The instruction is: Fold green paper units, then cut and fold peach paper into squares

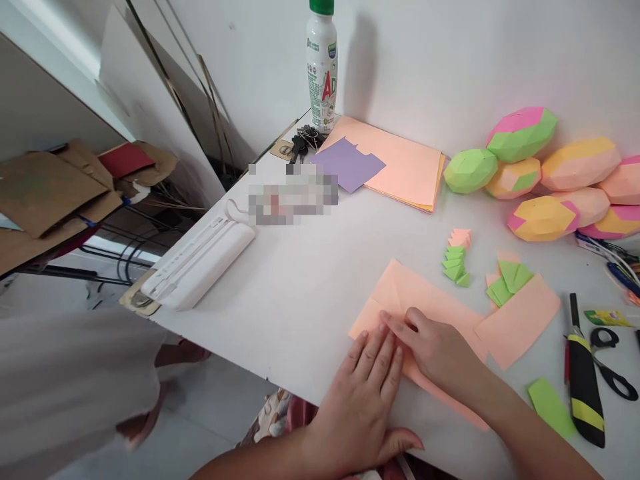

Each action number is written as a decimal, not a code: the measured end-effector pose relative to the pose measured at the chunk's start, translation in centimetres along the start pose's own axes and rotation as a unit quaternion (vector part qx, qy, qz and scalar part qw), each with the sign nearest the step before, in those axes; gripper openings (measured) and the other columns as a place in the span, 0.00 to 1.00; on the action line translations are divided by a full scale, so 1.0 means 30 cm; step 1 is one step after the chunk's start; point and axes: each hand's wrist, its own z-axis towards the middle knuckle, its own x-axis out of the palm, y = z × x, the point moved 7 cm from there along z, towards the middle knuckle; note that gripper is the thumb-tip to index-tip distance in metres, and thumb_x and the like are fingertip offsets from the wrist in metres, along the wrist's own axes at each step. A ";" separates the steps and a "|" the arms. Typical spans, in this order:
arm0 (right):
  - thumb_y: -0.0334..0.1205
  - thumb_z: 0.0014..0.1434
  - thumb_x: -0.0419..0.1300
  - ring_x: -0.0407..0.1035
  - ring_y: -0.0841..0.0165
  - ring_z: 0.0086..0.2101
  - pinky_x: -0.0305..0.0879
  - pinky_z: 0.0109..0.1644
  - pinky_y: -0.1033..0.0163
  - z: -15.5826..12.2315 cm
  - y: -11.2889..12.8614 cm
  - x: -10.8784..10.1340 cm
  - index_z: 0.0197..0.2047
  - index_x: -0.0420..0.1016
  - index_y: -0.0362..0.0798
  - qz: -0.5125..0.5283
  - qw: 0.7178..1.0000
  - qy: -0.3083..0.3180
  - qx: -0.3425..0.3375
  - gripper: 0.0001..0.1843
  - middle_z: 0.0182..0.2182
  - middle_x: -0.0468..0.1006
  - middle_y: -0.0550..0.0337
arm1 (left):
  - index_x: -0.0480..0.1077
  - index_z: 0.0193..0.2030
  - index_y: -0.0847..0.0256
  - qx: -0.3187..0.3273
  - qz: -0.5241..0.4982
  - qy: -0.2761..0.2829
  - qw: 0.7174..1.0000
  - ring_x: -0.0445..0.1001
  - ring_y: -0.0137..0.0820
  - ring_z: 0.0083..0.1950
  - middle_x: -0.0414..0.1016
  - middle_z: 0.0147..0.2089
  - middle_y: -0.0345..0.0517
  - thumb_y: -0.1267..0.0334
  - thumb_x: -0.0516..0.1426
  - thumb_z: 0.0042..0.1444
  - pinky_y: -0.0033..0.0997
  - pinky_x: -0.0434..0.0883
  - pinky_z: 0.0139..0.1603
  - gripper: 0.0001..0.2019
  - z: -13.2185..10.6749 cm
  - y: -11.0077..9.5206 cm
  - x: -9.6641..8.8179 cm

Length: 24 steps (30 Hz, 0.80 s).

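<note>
A peach sheet of paper (440,300) with crease lines lies slanted near the table's front edge. My left hand (367,387) rests flat on its lower part, fingers stretched out and thumb apart. Just right of those fingertips, my right hand (440,347) presses one extended finger onto the paper; its other fingers are curled, and some are hidden. Partly over the sheet's right end lies a smaller peach strip (520,323). Folded green paper pieces (513,277) sit behind the strip. An interlocked row of green and peach folded pieces (456,257) stands beyond the sheet.
A box cutter (584,380), scissors (605,363) and green paper (550,407) lie at right. Faceted paper shapes (555,173) line the wall. Stacked paper (400,157), a purple piece (350,167), a bottle (323,73) and a white device (200,260) are farther back. A person's leg (145,407) shows left.
</note>
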 end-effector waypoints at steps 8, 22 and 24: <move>0.34 0.58 0.52 0.63 0.73 0.22 0.54 0.23 0.68 0.009 -0.014 0.008 0.63 0.59 0.48 0.022 0.998 0.039 0.036 0.28 0.33 0.66 0.59 | 0.52 0.65 0.76 0.000 0.027 0.029 0.999 0.40 0.53 0.70 0.51 0.68 0.64 0.34 0.37 0.57 0.51 0.38 0.67 0.45 0.003 0.001 0.001; 0.31 0.57 0.49 0.59 0.74 0.20 0.51 0.22 0.68 0.018 -0.016 0.016 0.64 0.55 0.50 -0.023 0.998 0.055 0.029 0.31 0.32 0.66 0.60 | 0.51 0.66 0.75 -0.012 0.030 0.042 0.999 0.38 0.54 0.70 0.51 0.68 0.62 0.35 0.35 0.58 0.55 0.36 0.66 0.44 0.007 0.006 0.001; 0.31 0.57 0.49 0.58 0.75 0.19 0.49 0.21 0.69 0.019 -0.016 0.016 0.64 0.56 0.50 -0.029 0.998 0.052 0.031 0.31 0.32 0.66 0.60 | 0.52 0.66 0.75 -0.014 0.030 0.040 0.999 0.38 0.54 0.70 0.51 0.68 0.63 0.35 0.35 0.58 0.55 0.36 0.66 0.44 0.006 0.006 0.001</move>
